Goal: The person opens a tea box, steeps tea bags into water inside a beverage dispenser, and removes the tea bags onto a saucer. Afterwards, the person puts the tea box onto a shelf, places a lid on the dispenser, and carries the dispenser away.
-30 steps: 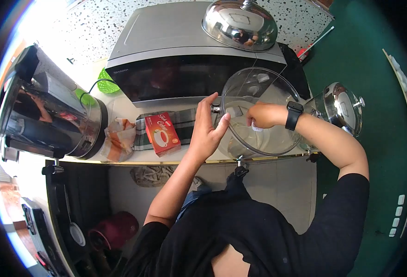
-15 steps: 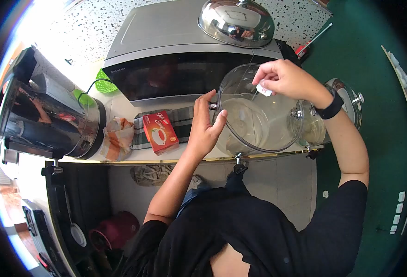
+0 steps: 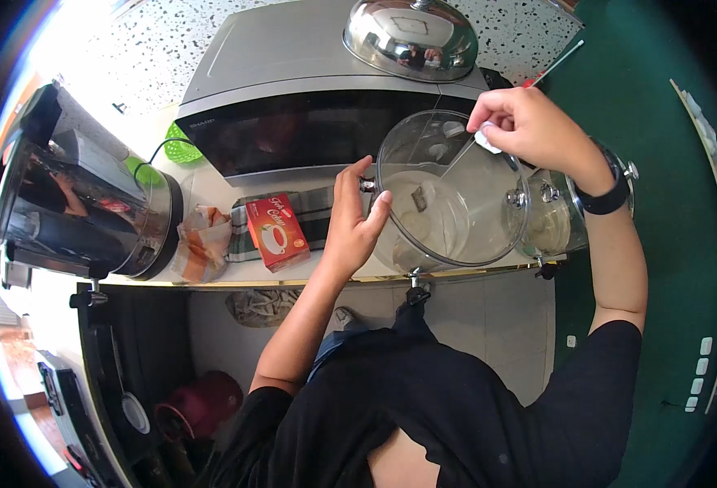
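Observation:
A large clear dispenser (image 3: 489, 259) stands open at the counter's front edge. My left hand (image 3: 357, 215), fingers spread, rests against its left side. Above its right rim, my right hand (image 3: 517, 130) pinches a small white tag (image 3: 486, 143). A thin string runs down from the tag into the dispenser, where a brown tea bag (image 3: 419, 198) hangs over the bottom. To the left of my left hand, a red tea box (image 3: 277, 232) lies on a checked cloth (image 3: 314, 213).
Behind the dispenser is a microwave (image 3: 293, 130) with a shiny metal lid (image 3: 411, 41) on top. Another clear dispenser (image 3: 552, 232) stands at the right, a large dark-based one (image 3: 90, 203) at the left. A crumpled orange-white bag (image 3: 204, 244) lies beside the cloth.
My right hand has moved slightly up and right with the tag. The tea bag now shows inside the dispenser on its string. My left hand stays at the dispenser's side.

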Demonstrator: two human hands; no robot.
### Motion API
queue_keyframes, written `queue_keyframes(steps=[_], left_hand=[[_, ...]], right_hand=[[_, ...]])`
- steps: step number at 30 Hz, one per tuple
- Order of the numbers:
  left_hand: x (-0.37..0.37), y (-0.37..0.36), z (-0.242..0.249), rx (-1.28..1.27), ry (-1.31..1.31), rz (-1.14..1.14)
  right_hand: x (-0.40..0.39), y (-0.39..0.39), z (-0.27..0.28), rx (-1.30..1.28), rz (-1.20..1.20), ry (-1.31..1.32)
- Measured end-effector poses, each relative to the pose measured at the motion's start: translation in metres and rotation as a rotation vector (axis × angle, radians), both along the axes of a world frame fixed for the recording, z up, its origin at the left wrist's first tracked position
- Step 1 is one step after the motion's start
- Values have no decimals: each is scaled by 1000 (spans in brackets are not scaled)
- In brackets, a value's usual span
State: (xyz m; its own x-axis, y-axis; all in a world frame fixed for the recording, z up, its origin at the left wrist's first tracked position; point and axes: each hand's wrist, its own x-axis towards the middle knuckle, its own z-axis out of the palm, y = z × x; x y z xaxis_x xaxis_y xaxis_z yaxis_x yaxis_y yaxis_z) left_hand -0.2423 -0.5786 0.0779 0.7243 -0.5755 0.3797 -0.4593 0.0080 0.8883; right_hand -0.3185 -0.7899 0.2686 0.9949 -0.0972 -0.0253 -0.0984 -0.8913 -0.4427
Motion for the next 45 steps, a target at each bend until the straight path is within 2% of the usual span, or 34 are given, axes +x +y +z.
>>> queue_keyframes(steps=[2,4,5,8,10,14,19,23,27,29,32,35,39,41,44,45], left_hand=[[-2,1,2,-5,19,6],[-1,-1,0,-40,22,20],[-1,-2,-1,-58,22,25],[0,-2,-2,-59,32,17],[0,-2,0,-47,31,16],[1,-2,-2,-56,46,5],[1,-2,-2,-49,33,13],[1,-2,-1,-56,21,20],[2,-2,1,-36,17,-2],[2,-1,0,-38,39,-13],[2,-1,2,-17,27,1],[2,0,3,-18,15,-8],[2,0,3,-25,-3,-2],[1,0,4,-25,2,-3],[1,0,2,-26,8,-5],[2,0,2,-23,10,-6]], right_hand=[[1,3,-1,-15,24,-8],[5,0,-27,-8,116,-69],[9,1,-43,45,133,-24],[23,2,-92,-11,245,72],[29,5,-111,-30,289,35],[30,5,-81,-13,243,53],[4,15,-9,66,152,-147],[4,16,-16,30,164,-107],[16,2,-89,-72,262,24],[13,-1,-107,-92,279,87],[11,-4,-100,-97,270,100],[9,-8,-57,-94,265,-76],[0,-5,-8,-39,97,-54],[-3,-1,-5,30,63,-62],[4,-5,-52,-29,246,-67],[5,-1,-65,-105,227,-8]])
